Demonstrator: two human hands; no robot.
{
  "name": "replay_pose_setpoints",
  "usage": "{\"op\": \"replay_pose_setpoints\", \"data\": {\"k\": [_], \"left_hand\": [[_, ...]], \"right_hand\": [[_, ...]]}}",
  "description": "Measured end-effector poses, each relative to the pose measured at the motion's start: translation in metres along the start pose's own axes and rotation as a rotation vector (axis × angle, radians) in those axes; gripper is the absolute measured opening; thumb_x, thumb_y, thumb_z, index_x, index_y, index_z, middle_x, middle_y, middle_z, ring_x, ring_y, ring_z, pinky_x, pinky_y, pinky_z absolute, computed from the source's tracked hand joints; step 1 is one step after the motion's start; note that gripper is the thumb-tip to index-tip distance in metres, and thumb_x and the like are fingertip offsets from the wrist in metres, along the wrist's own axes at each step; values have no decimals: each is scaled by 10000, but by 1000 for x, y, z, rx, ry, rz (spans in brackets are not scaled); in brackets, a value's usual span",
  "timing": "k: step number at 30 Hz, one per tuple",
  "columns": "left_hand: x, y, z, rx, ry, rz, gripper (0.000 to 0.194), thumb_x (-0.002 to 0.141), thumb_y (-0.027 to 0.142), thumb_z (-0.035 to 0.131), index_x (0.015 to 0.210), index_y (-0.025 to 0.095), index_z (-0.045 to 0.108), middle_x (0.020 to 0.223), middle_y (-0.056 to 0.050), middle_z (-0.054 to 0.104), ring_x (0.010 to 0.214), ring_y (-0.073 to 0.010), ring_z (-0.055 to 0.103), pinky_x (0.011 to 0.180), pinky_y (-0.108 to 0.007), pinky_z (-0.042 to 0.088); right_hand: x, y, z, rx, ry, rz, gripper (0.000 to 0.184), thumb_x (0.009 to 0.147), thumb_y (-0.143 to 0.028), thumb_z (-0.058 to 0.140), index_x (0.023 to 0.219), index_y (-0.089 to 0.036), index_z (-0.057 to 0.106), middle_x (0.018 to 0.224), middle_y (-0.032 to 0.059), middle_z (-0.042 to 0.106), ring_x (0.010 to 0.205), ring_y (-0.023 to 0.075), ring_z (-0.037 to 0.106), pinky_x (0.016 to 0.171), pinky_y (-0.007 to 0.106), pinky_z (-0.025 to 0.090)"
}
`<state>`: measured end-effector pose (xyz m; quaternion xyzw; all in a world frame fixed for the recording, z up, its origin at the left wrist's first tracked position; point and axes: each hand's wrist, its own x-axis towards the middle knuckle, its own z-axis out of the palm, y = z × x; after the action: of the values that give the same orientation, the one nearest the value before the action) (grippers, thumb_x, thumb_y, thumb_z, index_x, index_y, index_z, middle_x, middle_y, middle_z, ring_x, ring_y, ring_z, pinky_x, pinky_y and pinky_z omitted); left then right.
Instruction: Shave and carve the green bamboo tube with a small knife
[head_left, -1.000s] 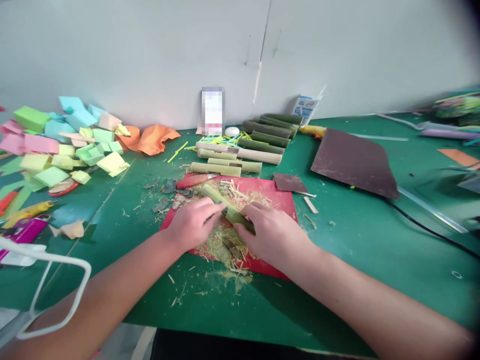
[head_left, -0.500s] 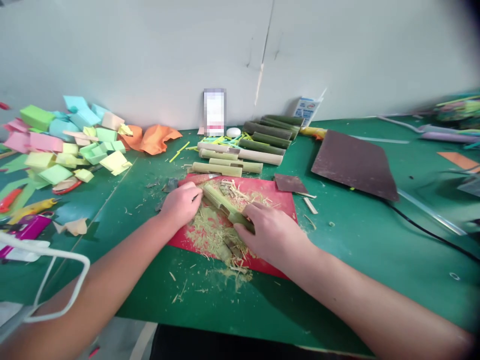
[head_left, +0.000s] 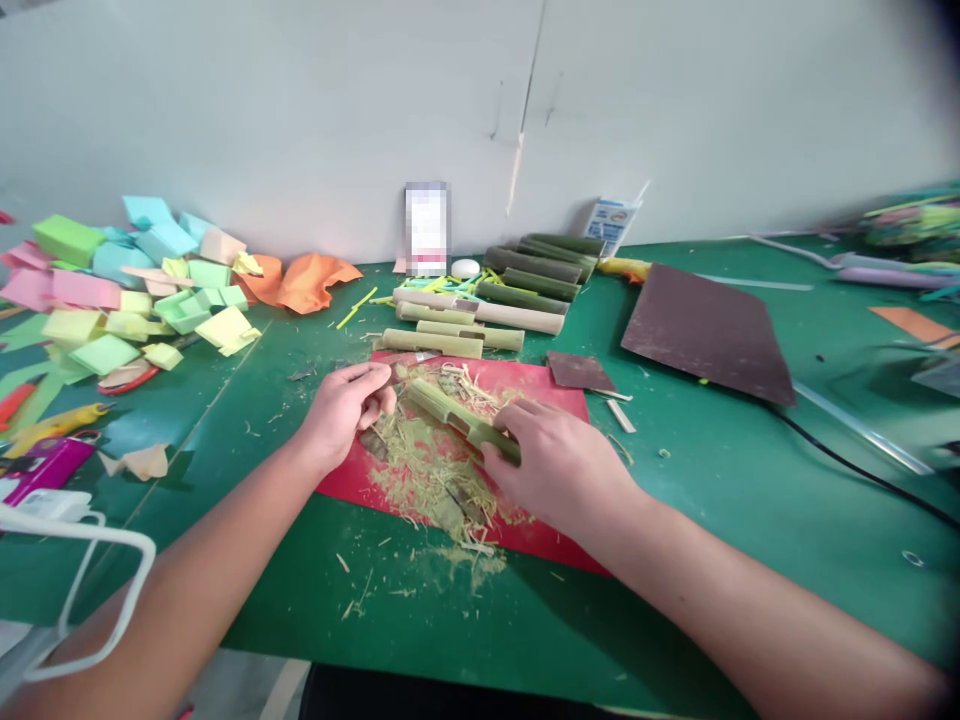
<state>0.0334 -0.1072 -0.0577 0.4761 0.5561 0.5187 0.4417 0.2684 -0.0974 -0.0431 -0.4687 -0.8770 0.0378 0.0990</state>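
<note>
A short green bamboo tube (head_left: pixel 440 403) with a notch cut in its upper side is in my right hand (head_left: pixel 559 455). My fingers wrap around its near right end, and the tube slants up to the left above a red sheet (head_left: pixel 540 535). My left hand (head_left: pixel 343 412) is beside the tube's far end, apart from it, with fingers curled and the index finger pointing toward the tube. Whatever its fingers may hold is hidden. Pale bamboo shavings and dust (head_left: pixel 427 480) cover much of the sheet.
Several cut bamboo tubes (head_left: pixel 517 315) lie in rows behind the sheet. A small brown sandpaper piece (head_left: pixel 579 371) rests at its right corner. Further right is a large dark brown board (head_left: pixel 705 335). Folded coloured papers (head_left: pixel 150 290) and a yellow-handled tool (head_left: pixel 64 428) lie left.
My left hand has drawn back slightly left and down from the tube's end. The right hand and tube have shifted a little right. The red sheet's lower edge has shifted slightly.
</note>
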Motion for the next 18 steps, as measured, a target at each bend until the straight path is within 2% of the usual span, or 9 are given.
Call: {"op": "replay_pose_setpoints", "data": {"k": [4,7,12,18], "left_hand": [[-2,1,0,-65,-47,-25,248,839,349,552,711,138,568,563,6,538,388,-32,308,379,-208,151],[-3,0,1,-81,-47,-34,182,813,325,589,825,146,613,603,10,536,398,-29,297,381,-207,149],[-4,-3,4,-2,47,16,208,762,268,644,942,164,651,660,10,538,444,-33,335,395,-188,207],[-6,-5,6,130,104,129,250,823,367,571,931,165,674,768,-36,601,493,-59,411,408,-189,276]], "right_hand": [[1,1,1,15,14,5,165,811,-335,491,761,-193,559,804,39,619,712,168,566,562,282,342],[0,2,3,42,37,-9,175,815,-346,499,842,-196,583,837,40,622,735,170,570,578,281,360],[0,2,2,51,-10,-3,211,779,-397,546,854,-205,592,857,39,619,765,185,577,596,289,378],[0,2,3,45,-21,-31,198,770,-388,554,844,-208,588,842,36,614,740,179,574,587,288,373]]}}
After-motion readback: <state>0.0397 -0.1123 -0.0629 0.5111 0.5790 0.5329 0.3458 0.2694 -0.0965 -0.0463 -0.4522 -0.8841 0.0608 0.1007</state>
